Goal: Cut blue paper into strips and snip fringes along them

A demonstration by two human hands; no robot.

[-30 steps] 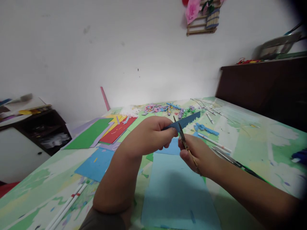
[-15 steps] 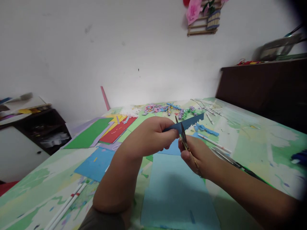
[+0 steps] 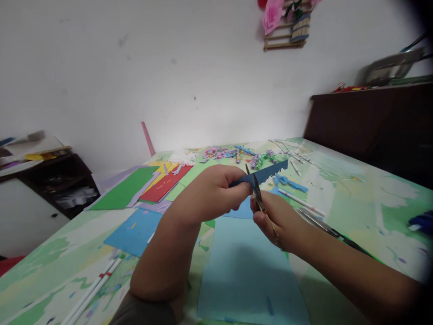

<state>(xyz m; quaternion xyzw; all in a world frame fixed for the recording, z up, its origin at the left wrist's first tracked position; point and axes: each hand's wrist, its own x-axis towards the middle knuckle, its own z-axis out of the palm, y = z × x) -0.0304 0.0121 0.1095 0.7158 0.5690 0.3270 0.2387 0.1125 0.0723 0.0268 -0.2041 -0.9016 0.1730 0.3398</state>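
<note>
My left hand (image 3: 223, 192) pinches a folded dark blue paper strip (image 3: 269, 171), whose lower edge is cut into a fringe towards its right end. Scissors (image 3: 259, 196) with gold handles are in my right hand (image 3: 279, 221), their blades parted around the strip close to my left fingertips. Beneath both hands a light blue sheet (image 3: 252, 271) lies on the table, with a small blue scrap on it. Part of the scissor handles is hidden by my right fingers.
Coloured sheets, including a green one (image 3: 125, 187) and a red one (image 3: 165, 184), lie at the left. Paper curls (image 3: 260, 160) and scraps sit at the back. A second pair of scissors (image 3: 324, 225) lies beside my right forearm; white sticks (image 3: 93, 291) lie front left.
My right hand and the scissors have shifted very slightly left against the strip. My left hand keeps its hold in nearly the same place.
</note>
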